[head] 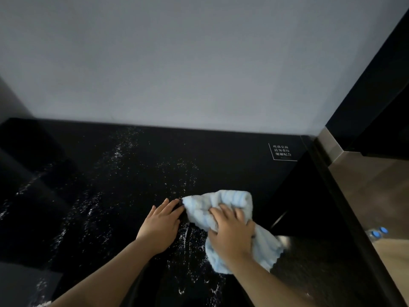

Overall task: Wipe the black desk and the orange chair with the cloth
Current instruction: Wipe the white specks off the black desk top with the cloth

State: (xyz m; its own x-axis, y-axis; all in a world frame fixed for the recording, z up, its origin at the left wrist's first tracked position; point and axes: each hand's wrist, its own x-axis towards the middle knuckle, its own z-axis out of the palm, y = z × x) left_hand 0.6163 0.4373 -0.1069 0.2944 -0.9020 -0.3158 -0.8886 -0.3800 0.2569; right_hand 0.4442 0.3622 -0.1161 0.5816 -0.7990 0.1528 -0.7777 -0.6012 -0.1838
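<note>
A person leans over the black surface (137, 165), which runs back to a pale grey wall (177, 63) and is speckled with white droplets or streaks (120, 149) across its left and middle parts. The right hand (231, 233) presses down on a crumpled light blue cloth (221, 202), fingers spread and bent into the fabric so that it grips the cloth against the surface near the front edge. The left hand (160, 224) lies flat just beside the cloth's left corner, fingers straight and together, its fingertips at the cloth's edge beside a small dark object that cannot be made out. A white-framed label with printed characters (282, 151) sits at the far right corner. Two blue bottle caps (379, 232) show lower right, beyond the surface.
</note>
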